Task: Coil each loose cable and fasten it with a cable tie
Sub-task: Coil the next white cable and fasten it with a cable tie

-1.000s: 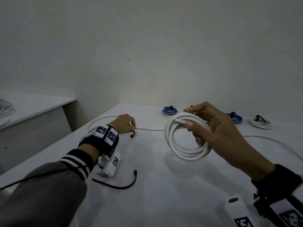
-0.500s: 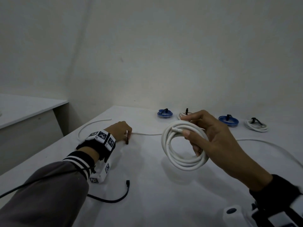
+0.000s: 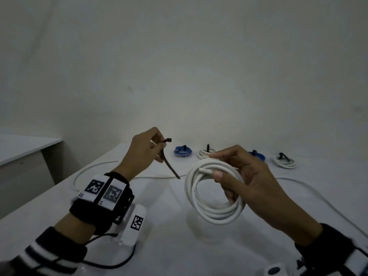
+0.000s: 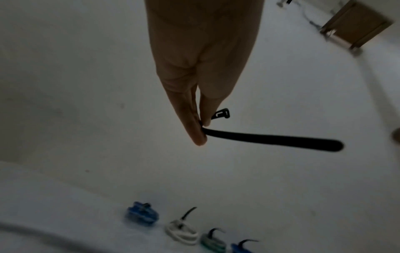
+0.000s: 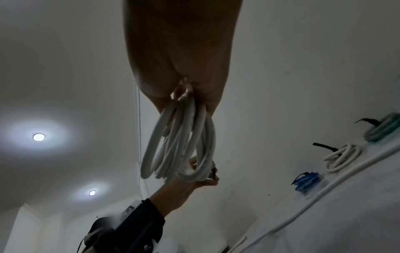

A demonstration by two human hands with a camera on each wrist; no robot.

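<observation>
My right hand (image 3: 245, 176) grips a coiled white cable (image 3: 201, 204) above the table, thumb across the loops; the coil (image 5: 184, 145) hangs from the fingers in the right wrist view. My left hand (image 3: 145, 148) is raised to the left of the coil and pinches a black cable tie (image 3: 169, 166) near its head, the strap pointing down toward the coil. The tie (image 4: 270, 138) sticks out sideways from the pinching fingertips (image 4: 198, 135) in the left wrist view.
Several tied coils, blue (image 3: 183, 152) and white (image 3: 283, 161), line the back of the white table (image 3: 179, 246). A loose white cable (image 3: 95, 168) runs across the table behind my hands. Another black tie (image 3: 119, 263) lies near the front left. A lower desk (image 3: 25, 148) stands at left.
My left hand has lifted the black cable tie off the table and brought it up toward the coil. The right hand still holds the coil in about the same place.
</observation>
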